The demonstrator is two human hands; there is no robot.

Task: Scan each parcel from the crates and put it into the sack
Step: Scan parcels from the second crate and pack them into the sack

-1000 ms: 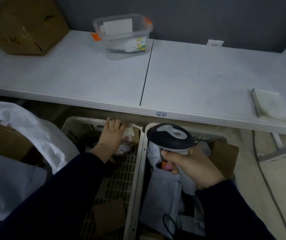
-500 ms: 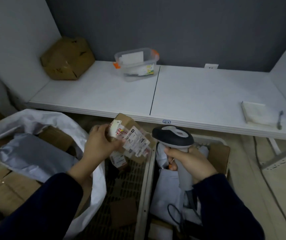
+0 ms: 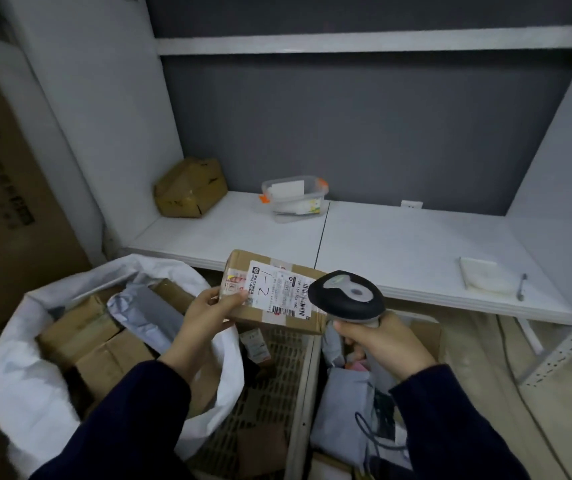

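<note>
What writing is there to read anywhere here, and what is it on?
"1-2": handwritten on the white label of the cardboard parcel held by the left hand.
Fine print and barcode digits on that label: too small to read.
Dark print on the big carton at left: blurred.
Card in the clear tub: unreadable.
</note>
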